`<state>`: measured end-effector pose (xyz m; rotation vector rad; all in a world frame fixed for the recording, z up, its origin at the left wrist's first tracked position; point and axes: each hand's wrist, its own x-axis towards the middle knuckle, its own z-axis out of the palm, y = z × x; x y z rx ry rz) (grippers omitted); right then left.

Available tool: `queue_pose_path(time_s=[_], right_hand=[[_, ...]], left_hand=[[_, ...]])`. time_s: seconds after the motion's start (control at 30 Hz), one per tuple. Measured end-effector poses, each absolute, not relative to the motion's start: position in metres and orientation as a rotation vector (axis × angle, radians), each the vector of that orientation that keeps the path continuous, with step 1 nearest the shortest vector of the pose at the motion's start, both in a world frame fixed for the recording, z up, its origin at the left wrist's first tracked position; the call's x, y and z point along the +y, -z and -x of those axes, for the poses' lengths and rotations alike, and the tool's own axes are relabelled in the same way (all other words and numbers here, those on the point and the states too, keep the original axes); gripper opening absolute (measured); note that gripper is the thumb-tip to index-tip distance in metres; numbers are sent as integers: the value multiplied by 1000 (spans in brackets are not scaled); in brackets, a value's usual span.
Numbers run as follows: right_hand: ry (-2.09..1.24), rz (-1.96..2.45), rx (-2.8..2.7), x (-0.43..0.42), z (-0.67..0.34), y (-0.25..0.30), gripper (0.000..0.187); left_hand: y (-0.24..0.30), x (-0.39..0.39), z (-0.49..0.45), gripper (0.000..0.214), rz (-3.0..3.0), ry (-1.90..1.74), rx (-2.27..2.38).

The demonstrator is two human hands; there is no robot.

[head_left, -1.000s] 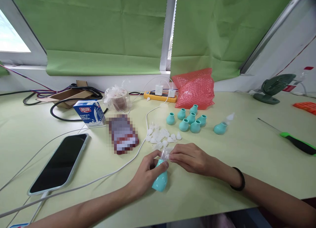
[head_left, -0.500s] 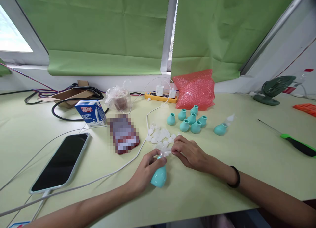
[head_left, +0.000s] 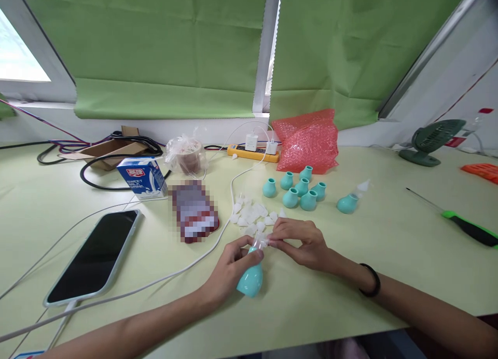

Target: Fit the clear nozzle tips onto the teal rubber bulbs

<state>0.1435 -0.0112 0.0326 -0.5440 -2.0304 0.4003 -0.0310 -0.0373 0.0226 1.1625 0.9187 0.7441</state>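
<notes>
My left hand grips a teal rubber bulb by its neck, just above the pale green table. My right hand pinches a small clear plastic tip at the bulb's mouth. Right behind both hands lies a pile of several white translucent tips. Farther back stands a group of several teal bulbs. One bulb with a tip fitted lies on its side to their right.
A phone with a white cable lies at the left. A milk carton, a blurred red packet, a bagged cup, a power strip, a pink bubble bag, a fan and a green screwdriver surround the work area.
My right hand went back to the pile of tips and returned to the bulb's mouth with a clear tip. The bulb in my left hand has tilted slightly.
</notes>
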Motion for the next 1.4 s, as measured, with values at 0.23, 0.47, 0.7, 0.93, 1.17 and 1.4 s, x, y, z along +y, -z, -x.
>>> queue_pose_path(time_s=[0.23, 0.47, 0.7, 0.93, 1.17, 1.4], right_hand=[[-236, 883, -2017, 16, -164, -24, 7], [-627, 1052, -2014, -1, -154, -32, 16], [-952, 1118, -2205, -33, -133, -32, 27], [-1314, 929, -2086, -27, -132, -28, 34], [-1768, 932, -1578, -8, -137, -20, 39], [-706, 1215, -1812, 11, -157, -31, 31]], left_hand=[[-23, -41, 29, 33, -1176, -776, 997], [-21, -43, 29, 36, -1418, -740, 1008], [-21, -48, 26, 23, -1784, -676, 1032], [-22, -48, 27, 26, -1855, -672, 937], [-29, -51, 29, 19, -1962, -751, 735], [-27, -47, 30, 23, -1832, -910, 937]])
